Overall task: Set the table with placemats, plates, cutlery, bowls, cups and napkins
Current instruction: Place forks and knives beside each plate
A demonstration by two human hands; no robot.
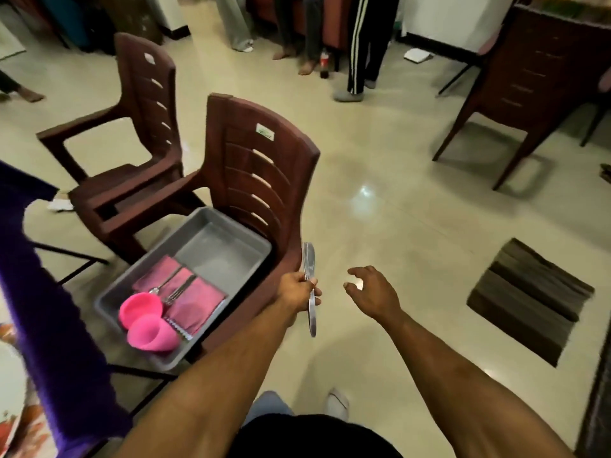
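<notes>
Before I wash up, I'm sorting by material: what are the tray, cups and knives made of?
Tray: looks like dull grey metal, possibly plastic. Cups: bright pink matte plastic or silicone. Knives in the left hand: shiny steel, it seems.

Shiny metal knives (310,285), matt grey plastic tray (185,249).

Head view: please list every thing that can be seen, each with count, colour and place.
tray: one, grey, on the near chair's seat
napkins: pink, in the tray; count unclear
cups: two, pink, lying in the tray's near corner
forks: about two, silver, on the napkins
knives: silver, blurred, in the left hand; count unclear
chairs: two, brown, side by side at left
tablecloth: one, purple, far left
bottle: one, dark cola, on the floor far back
left hand: grips the knives
right hand: holds nothing, fingers loosely curled
</notes>
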